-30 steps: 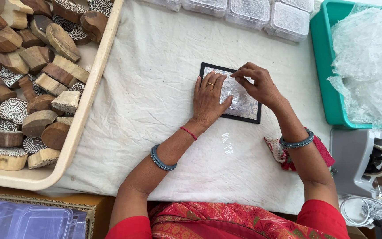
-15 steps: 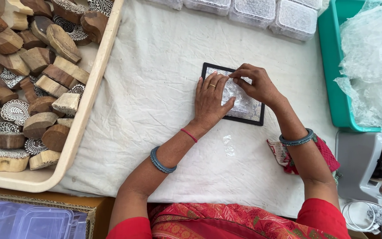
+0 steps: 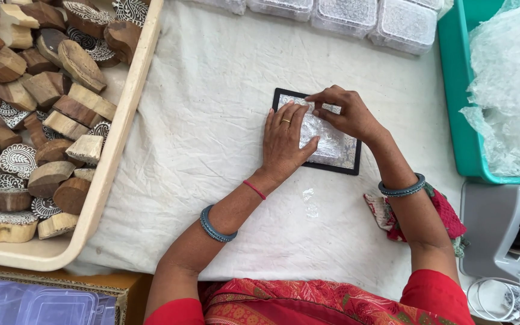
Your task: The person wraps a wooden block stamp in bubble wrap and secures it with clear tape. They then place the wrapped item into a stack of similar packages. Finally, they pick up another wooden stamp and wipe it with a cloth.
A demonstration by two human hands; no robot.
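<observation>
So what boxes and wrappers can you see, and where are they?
Clear lidded tubs: row along the cloth's far edge, boxy, whitish contents.
Clear plastic wrap: under both hands, crinkly, on a black-edged patterned tile.
Clear plastic boxes: near-left corner, bluish.
Bubble wrap: right, in green crate.

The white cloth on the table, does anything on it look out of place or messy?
One stray scrap of clear plastic lies loose on the white cloth, just below the black-framed tile that the left hand and right hand press on. The cloth is wrinkled. Nothing looks spilled or broken.
</observation>
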